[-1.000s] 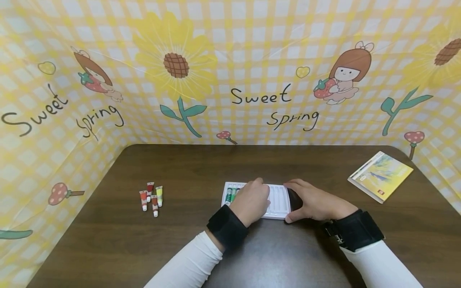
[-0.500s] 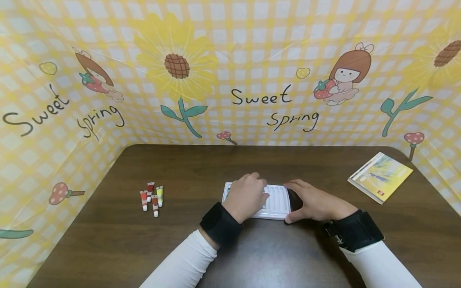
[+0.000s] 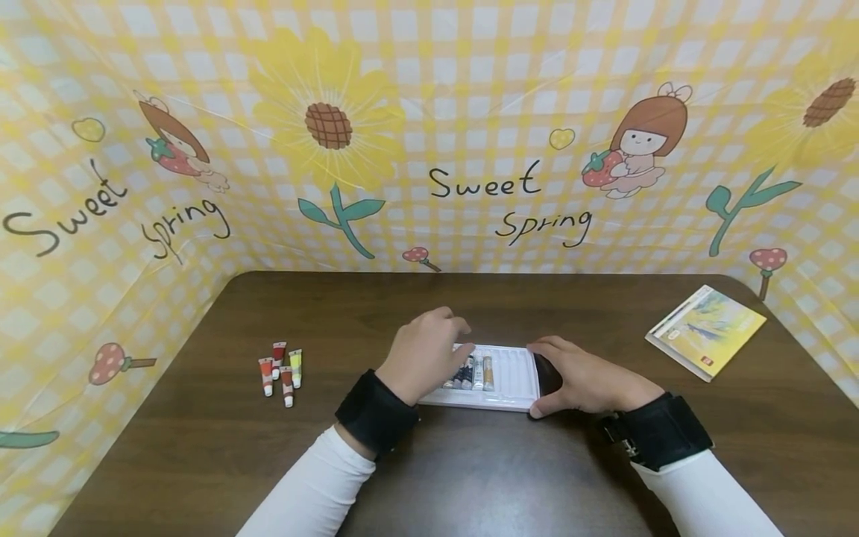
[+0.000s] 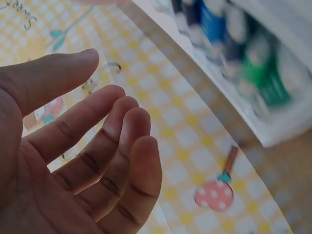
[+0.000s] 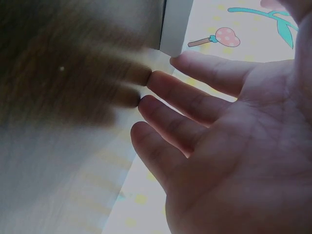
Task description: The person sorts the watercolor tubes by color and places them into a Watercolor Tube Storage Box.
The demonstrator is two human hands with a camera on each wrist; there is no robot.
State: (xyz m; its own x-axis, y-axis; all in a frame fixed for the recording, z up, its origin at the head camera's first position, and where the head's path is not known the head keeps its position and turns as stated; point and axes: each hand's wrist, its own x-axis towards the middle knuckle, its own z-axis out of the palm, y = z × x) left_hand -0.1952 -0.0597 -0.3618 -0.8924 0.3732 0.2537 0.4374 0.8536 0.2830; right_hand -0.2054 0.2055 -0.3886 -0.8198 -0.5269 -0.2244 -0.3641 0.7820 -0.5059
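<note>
A white plastic tray (image 3: 517,373) with narrow grooves lies at the middle of the table. Small paint tubes (image 3: 478,373) fill part of it; in the left wrist view blue and green paint tubes (image 4: 265,73) show, blurred. My left hand (image 3: 426,354) hovers over the tray's left end, fingers loosely bent, and the left wrist view shows nothing between them. At the tray's right end, my right hand (image 3: 593,377) holds the two corners between thumb and index finger. The right wrist view shows the index fingertip against a tray corner (image 5: 175,29); the thumb is hidden there.
Several loose paint tubes (image 3: 266,377), red, brownish and yellow, lie on the left of the brown table (image 3: 201,447). A flat yellow box or book (image 3: 707,332) rests at the far right. Checked cloth (image 3: 470,89) hangs behind and at the sides.
My left hand has moved left across the tray and lifted a little, uncovering the dark and silvery tubes in the middle grooves. The right hand has stayed at the tray's right end.
</note>
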